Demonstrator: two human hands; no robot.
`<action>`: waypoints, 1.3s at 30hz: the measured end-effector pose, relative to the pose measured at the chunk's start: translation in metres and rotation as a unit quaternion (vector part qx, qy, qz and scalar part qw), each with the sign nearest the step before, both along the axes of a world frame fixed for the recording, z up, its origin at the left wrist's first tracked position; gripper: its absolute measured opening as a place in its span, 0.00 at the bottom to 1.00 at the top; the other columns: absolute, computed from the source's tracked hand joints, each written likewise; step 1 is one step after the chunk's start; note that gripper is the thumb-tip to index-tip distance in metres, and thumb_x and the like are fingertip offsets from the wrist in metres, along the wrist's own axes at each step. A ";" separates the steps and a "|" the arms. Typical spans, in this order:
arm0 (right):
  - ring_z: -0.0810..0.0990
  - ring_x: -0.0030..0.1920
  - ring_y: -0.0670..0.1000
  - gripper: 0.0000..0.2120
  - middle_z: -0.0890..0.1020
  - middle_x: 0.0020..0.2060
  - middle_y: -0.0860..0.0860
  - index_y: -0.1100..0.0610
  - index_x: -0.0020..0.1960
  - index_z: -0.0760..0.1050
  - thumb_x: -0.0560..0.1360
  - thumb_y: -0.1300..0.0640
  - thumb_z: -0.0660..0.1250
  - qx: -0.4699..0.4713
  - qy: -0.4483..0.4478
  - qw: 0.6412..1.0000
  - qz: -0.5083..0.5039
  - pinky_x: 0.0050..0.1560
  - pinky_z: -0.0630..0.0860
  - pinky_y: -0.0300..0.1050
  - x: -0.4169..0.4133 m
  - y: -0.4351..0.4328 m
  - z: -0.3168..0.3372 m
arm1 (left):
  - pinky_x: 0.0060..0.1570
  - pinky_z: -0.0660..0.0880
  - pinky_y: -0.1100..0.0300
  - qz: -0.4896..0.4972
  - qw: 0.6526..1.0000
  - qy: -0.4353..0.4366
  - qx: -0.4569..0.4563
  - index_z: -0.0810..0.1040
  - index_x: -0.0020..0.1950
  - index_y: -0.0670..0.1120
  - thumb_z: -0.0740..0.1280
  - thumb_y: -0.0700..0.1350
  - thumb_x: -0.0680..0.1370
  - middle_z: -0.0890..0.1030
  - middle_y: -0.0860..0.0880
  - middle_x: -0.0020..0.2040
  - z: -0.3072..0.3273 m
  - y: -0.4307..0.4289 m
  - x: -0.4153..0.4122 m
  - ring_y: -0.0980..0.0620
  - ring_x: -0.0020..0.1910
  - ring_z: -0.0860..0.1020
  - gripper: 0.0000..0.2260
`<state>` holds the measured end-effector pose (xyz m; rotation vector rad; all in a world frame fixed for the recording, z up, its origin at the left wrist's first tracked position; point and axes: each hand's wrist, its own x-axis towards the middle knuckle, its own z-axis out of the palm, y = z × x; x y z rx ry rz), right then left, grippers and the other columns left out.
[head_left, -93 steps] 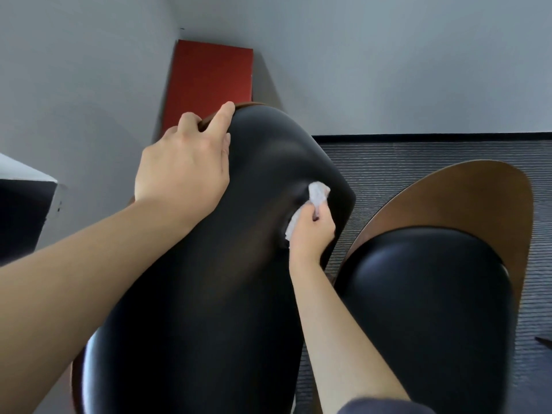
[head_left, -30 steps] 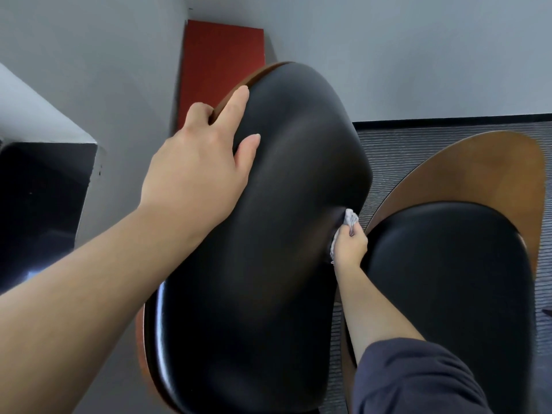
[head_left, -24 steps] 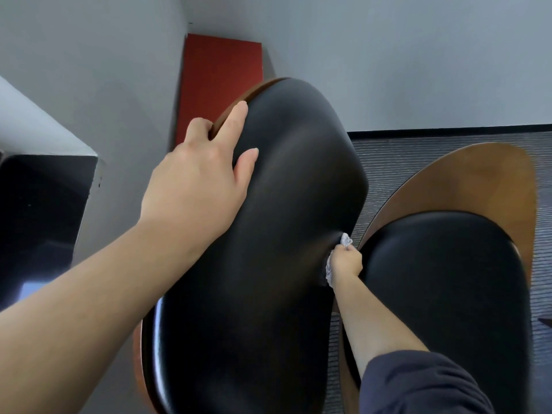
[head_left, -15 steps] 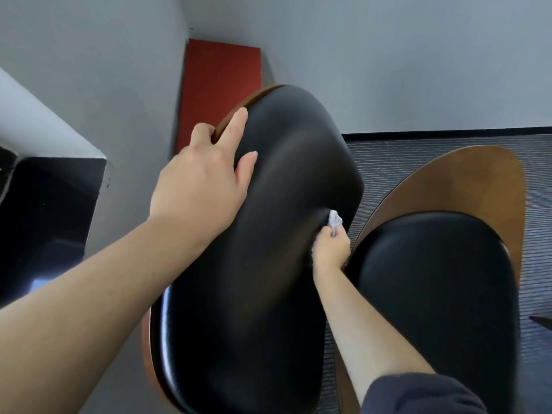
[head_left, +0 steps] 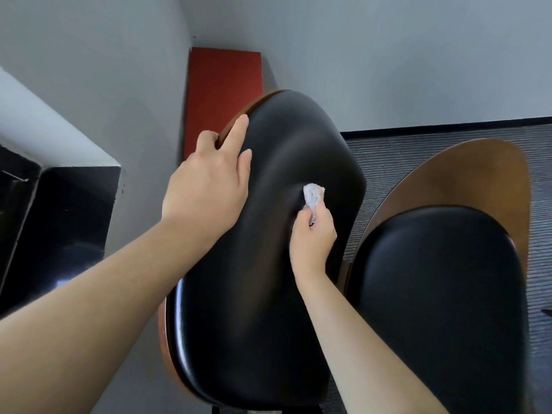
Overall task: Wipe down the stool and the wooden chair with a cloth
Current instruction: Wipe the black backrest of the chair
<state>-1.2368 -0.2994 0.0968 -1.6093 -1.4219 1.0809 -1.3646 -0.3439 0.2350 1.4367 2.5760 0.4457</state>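
The left hand (head_left: 206, 192) hooks its fingers over the wooden rim (head_left: 231, 124) of the tilted black chair cushion (head_left: 263, 309). Right of it, the right hand (head_left: 312, 240) fists a crumpled white cloth (head_left: 313, 196) against the cushion's middle, the cloth poking out above the knuckles. A second black cushion (head_left: 439, 279) sits further right.

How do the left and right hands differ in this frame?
The left hand lies broad on the top of the black cushion, fingers hooked over its wooden rim; the right hand is fisted round a white cloth. The left hand sits higher; the right hand lower, nearer the cushion's right edge. Both work on the same cushion.
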 end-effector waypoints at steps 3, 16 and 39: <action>0.76 0.41 0.42 0.17 0.76 0.39 0.48 0.59 0.65 0.76 0.79 0.60 0.58 0.043 0.001 0.998 0.039 0.43 0.71 0.32 -0.005 -0.002 0.010 | 0.44 0.72 0.46 0.000 1.000 -0.007 0.005 0.55 0.78 0.56 0.50 0.52 0.84 0.69 0.42 0.65 0.000 0.000 0.000 0.35 0.46 0.75 0.22; 0.72 0.40 0.41 0.23 0.72 0.43 0.47 0.53 0.73 0.68 0.78 0.61 0.60 0.161 0.030 0.975 0.153 0.42 0.72 0.32 -0.013 -0.040 0.054 | 0.56 0.64 0.62 0.012 0.989 -0.116 0.091 0.62 0.77 0.52 0.55 0.46 0.84 0.73 0.44 0.66 0.001 -0.004 -0.006 0.45 0.62 0.72 0.20; 0.72 0.37 0.44 0.21 0.69 0.38 0.46 0.53 0.71 0.72 0.79 0.63 0.59 0.047 0.041 0.990 0.126 0.41 0.73 0.39 0.018 -0.036 0.019 | 0.41 0.70 0.49 0.129 0.989 -0.055 0.038 0.57 0.77 0.57 0.50 0.47 0.83 0.70 0.49 0.64 0.000 -0.063 0.039 0.47 0.44 0.71 0.21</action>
